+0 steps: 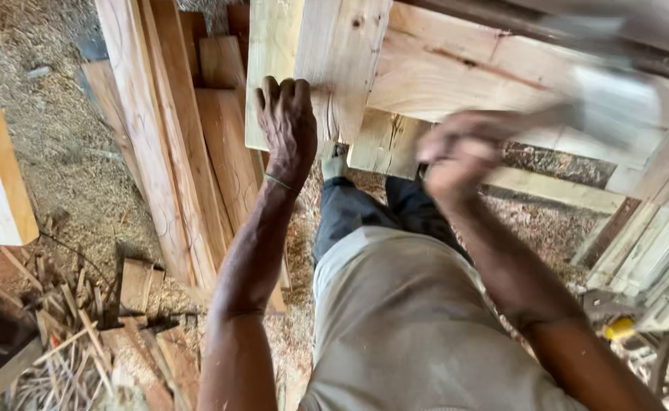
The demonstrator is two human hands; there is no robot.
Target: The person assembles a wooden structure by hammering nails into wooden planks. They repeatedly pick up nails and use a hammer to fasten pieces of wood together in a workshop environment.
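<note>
We see a pale wooden frame [441, 68] of rough-sawn softwood, knotty, with a dark crack line, at top centre right. Left hand [287, 125] grips the edge of one upright board [342, 53], fingers curled over it. Right hand [456, 156] is closed around a blurred grey tool [608, 99]; what kind we cannot tell. Two hands, one tool. About six loose planks [190, 152] lie on the sawdust floor [53, 137] at left, with offcut scraps [83, 327] below them.
</note>
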